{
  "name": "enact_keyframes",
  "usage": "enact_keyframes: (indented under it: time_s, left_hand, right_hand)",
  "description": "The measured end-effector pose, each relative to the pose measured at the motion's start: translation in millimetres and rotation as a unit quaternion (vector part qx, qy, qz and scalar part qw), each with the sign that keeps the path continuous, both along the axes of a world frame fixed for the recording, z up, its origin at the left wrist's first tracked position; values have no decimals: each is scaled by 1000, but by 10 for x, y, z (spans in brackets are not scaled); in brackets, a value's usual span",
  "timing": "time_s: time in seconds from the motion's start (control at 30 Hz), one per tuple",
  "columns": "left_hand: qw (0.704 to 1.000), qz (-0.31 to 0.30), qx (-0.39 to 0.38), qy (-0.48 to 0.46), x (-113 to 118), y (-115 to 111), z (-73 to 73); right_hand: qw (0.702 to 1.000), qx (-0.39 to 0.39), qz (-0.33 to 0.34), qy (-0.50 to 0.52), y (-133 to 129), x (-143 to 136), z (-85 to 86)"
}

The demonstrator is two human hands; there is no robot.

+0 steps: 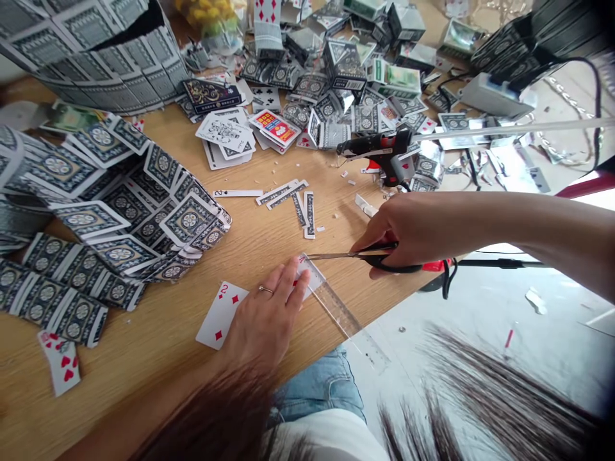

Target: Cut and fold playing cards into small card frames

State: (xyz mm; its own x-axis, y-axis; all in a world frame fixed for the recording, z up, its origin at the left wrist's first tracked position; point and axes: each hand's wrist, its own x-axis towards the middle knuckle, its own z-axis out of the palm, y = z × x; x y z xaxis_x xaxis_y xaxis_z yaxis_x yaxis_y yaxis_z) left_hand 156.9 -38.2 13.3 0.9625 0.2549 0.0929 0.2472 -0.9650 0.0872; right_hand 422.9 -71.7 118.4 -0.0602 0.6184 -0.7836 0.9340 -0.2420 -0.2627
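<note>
The clear ruler [339, 312] lies slantwise on the wooden tabletop [168, 346], across a red-suited card [314, 280] at its upper end, while its lower end juts past the table edge. The left hand [264, 314] lies over that upper end, its fingers extended and pressing down on the card and ruler rather than gripping around them. The right hand [396, 234], up and to the right of the ruler, has its fingers closed around the black handles of the scissors [336, 256]; the blades point left to the ruler's top end, by the card's corner. Whether the blades touch the card cannot be told. Left of the ruler, partly under the left hand, is a two of diamonds [214, 317]. Above the ruler lie narrow cut card strips [310, 214], and farther beyond it a glue gun [377, 147]. Well to the ruler's left stands an open structure of patterned cards [125, 198].
</note>
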Motion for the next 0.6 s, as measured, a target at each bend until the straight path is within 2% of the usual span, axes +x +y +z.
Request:
enact_keyframes:
  time_s: [0.2, 0.43, 0.6]
  left_hand:
    - [1000, 6, -4, 4, -9, 2, 18]
    - [1000, 3, 1, 15, 10, -13, 30]
    - [1000, 0, 6, 0, 26, -11, 37]
  right_hand:
    - [1000, -23, -5, -3, 29, 0, -8]
    - [995, -7, 3, 101, -6, 116, -117]
    - [993, 88, 67, -35, -181, -78, -61]
